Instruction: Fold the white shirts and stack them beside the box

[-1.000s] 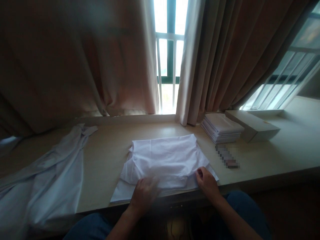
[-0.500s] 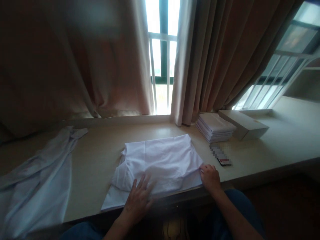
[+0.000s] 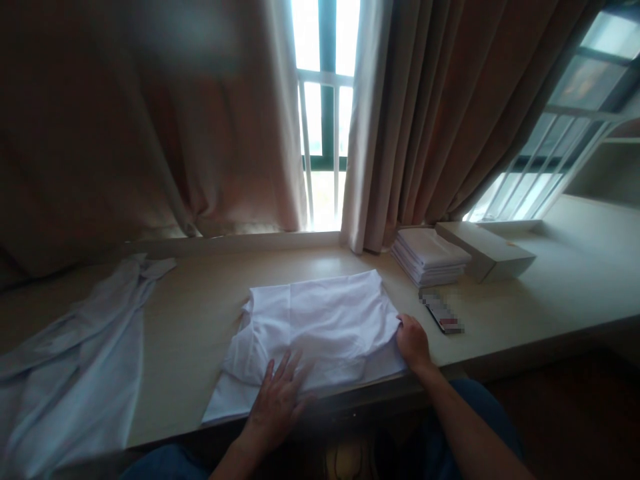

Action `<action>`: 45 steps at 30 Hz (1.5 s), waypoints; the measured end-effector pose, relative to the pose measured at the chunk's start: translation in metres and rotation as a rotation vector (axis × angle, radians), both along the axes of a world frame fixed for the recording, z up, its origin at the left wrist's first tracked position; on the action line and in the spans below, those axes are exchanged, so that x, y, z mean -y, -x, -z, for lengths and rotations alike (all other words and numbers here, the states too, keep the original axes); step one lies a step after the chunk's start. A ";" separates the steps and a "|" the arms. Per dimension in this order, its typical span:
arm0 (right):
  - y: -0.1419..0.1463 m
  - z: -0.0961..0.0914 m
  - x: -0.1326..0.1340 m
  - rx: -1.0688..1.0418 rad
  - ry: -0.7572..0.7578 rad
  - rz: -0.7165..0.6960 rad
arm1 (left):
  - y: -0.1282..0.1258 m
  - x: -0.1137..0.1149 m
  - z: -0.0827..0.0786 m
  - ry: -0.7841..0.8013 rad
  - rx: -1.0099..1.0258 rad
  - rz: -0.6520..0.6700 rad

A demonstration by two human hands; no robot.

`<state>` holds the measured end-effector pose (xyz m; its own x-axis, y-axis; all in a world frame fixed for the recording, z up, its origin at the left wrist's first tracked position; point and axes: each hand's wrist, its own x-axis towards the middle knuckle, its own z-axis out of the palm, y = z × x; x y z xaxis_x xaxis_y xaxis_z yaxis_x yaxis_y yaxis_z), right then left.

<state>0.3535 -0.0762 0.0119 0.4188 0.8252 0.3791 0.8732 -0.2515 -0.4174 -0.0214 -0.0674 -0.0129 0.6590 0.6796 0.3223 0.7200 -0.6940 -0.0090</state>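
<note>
A white cloth garment (image 3: 315, 320), partly folded, lies on the pale table in front of me; its exact kind I cannot tell. My left hand (image 3: 277, 397) rests on its near edge, fingers spread. At the garment's right side, my right hand (image 3: 413, 341) pinches the fabric's edge between thumb and fingers. The cloth is wrinkled near its left side, and a lower layer sticks out toward me at the near left corner.
Another white garment (image 3: 90, 353) lies spread at the table's left. A stack of folded white cloths (image 3: 431, 255) sits at the back right beside a box (image 3: 486, 250). A phone-like, partly blurred object (image 3: 441, 312) lies before the stack. Curtains (image 3: 420, 120) hang behind the table (image 3: 180, 347).
My right hand has moved slightly up and left along the garment's right edge, lifting a bit of fabric. My left hand has stayed nearly in place.
</note>
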 end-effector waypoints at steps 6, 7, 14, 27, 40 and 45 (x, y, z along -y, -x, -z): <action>-0.008 0.007 -0.013 -0.378 0.070 0.170 | 0.000 0.000 -0.001 0.009 0.006 0.002; -0.011 0.009 -0.013 -0.378 0.108 0.170 | 0.000 0.000 -0.001 0.012 0.009 0.001; -0.018 -0.010 0.013 -0.157 0.167 0.179 | 0.002 0.001 0.002 0.029 0.015 -0.017; 0.090 -0.005 0.008 0.165 0.462 -0.416 | -0.058 -0.036 -0.030 0.267 -0.012 -0.206; 0.113 -0.033 -0.026 0.251 0.369 -0.610 | 0.003 -0.041 -0.030 0.170 0.014 -0.470; 0.215 -0.050 -0.074 0.181 0.331 -0.960 | 0.022 -0.030 -0.019 0.175 0.026 -0.657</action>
<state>0.1382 -0.0017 0.0618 -0.5121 0.8565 0.0639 0.8098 0.5063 -0.2965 -0.0430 -0.0376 0.0062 0.0857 0.9796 0.1815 0.9910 -0.1026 0.0861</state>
